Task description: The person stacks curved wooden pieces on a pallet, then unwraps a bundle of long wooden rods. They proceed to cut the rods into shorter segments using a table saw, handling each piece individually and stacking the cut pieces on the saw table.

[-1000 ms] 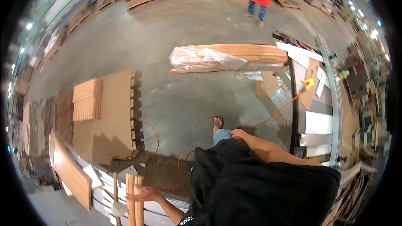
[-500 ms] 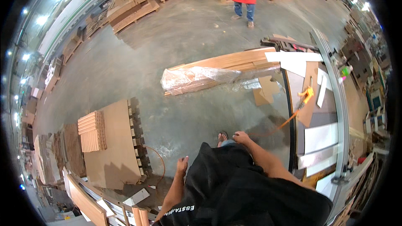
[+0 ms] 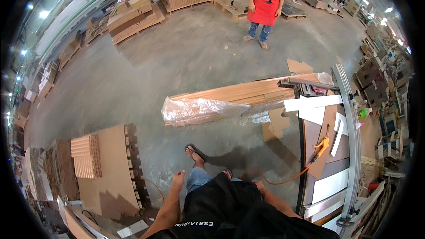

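My left hand (image 3: 178,179) hangs beside my leg, its fingers loosely curled, with nothing visible in it. On the other side, my right hand (image 3: 259,186) is at the edge of my black shirt (image 3: 226,208), and its fingers are too small and partly hidden to make out. Neither hand touches any of the goods around. In front of my feet lies a long stack of wooden boards (image 3: 239,90), its near left end wrapped in clear plastic film (image 3: 199,111). To my right, an orange air blow gun (image 3: 322,147) rests on a workbench (image 3: 338,166) among white panels.
A metal rail (image 3: 354,150) runs along the bench, and an orange hose (image 3: 283,182) trails from it across the floor. At left, ribbed brown pieces (image 3: 86,156) sit on a cardboard-topped pallet (image 3: 113,168). A person in a red apron (image 3: 266,6) stands ahead. Loaded pallets (image 3: 135,17) stand far left.
My view has tilted up, showing more of the person in the apron. One of my feet has stepped forward to the left. Both hands stay low at my sides.
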Action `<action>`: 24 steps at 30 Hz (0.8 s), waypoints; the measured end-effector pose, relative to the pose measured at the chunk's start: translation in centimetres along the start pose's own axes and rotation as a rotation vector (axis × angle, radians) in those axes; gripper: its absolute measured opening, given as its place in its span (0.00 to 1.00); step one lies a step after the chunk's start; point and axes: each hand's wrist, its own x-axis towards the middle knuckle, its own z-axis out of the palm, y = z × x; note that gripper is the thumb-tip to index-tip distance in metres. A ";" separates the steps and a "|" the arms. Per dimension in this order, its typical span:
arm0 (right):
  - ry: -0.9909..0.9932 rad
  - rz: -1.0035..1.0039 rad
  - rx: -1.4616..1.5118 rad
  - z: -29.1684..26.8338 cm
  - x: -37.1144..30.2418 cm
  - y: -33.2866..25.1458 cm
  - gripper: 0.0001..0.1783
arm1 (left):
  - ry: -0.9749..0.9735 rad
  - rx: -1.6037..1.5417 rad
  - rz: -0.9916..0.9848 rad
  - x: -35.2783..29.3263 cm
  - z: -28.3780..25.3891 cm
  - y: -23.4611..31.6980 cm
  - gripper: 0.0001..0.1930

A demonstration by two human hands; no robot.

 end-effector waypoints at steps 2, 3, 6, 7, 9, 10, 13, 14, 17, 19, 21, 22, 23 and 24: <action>0.022 -0.279 -0.171 -1.0 2.8 1.2 0.22 | -0.085 0.023 -0.048 3.5 2.2 0.6 0.27; 0.027 -0.422 -0.263 -1.1 4.2 1.1 0.23 | -0.119 0.035 -0.071 5.8 2.9 1.2 0.28; 0.060 0.013 -0.015 0.5 4.6 -9.3 0.24 | -0.172 0.155 -0.132 11.4 1.5 1.6 0.31; 0.086 -0.044 -0.151 0.8 3.8 -11.6 0.24 | -0.192 0.072 -0.186 12.7 1.3 3.0 0.31; 0.133 -0.161 -0.424 1.1 3.1 -14.9 0.24 | -0.228 -0.097 -0.293 14.8 0.3 6.7 0.32; 0.122 -0.210 -0.500 2.2 2.7 -16.5 0.24 | -0.240 0.016 -0.170 18.0 -1.3 7.1 0.33; 0.058 -0.193 -0.502 3.0 1.9 -18.9 0.24 | -0.242 -0.071 0.057 22.9 -5.9 8.7 0.32; 0.066 -0.115 -0.447 1.7 1.3 -18.2 0.23 | -0.308 0.048 -0.035 23.8 -6.5 13.5 0.31; -0.004 -0.045 -0.337 1.5 3.3 -21.4 0.23 | 0.014 0.212 0.127 30.8 -9.8 13.1 0.28; -0.011 -0.017 -0.283 1.7 5.2 -22.0 0.23 | -0.005 0.151 0.080 32.6 -10.4 16.2 0.28; -0.043 -0.026 -0.244 2.7 8.8 -23.2 0.23 | -0.025 0.114 0.067 34.1 -10.8 17.6 0.28; -0.063 -0.043 -0.224 3.5 11.0 -24.1 0.23 | -0.035 0.106 0.064 34.7 -11.1 18.3 0.28; -0.085 -0.068 -0.206 4.1 13.4 -25.1 0.23 | -0.035 0.114 0.023 34.6 -11.2 18.9 0.28; -0.103 -0.115 -0.203 5.2 16.3 -26.5 0.22 | -0.044 0.128 -0.007 34.3 -10.7 20.3 0.27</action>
